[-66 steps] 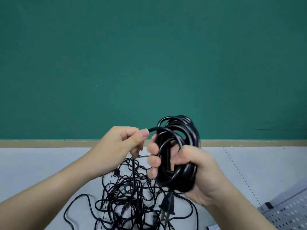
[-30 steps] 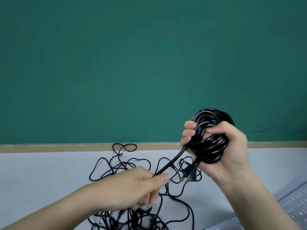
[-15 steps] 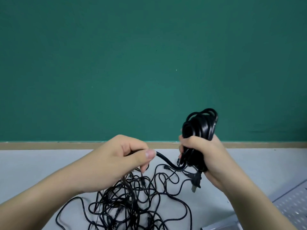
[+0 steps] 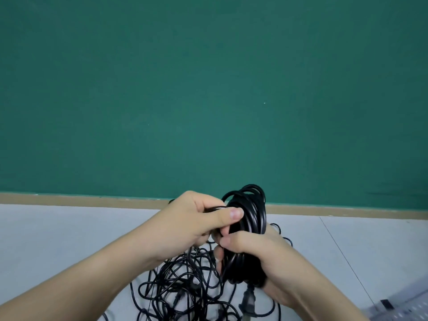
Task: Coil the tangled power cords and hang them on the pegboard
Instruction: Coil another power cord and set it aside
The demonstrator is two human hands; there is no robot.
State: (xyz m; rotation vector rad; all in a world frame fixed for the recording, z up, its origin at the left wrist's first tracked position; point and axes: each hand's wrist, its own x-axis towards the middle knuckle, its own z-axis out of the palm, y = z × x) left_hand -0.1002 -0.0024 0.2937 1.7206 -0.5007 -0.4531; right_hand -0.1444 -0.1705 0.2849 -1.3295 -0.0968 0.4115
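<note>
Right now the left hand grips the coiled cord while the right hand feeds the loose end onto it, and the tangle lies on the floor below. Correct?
Hands swapped. In the head view the right hand grips the coiled cord and the left hand feeds the loose end. The tangle does lie below.

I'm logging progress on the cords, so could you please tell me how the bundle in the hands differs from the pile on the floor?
The coiled bundle is wound in tight, stacked loops; the tangled pile sprawls in loose, crossing loops. The bundle is held up in the right hand, with the left hand pinching a strand against it; the pile lies on the grey floor. Both are black cord.
</note>
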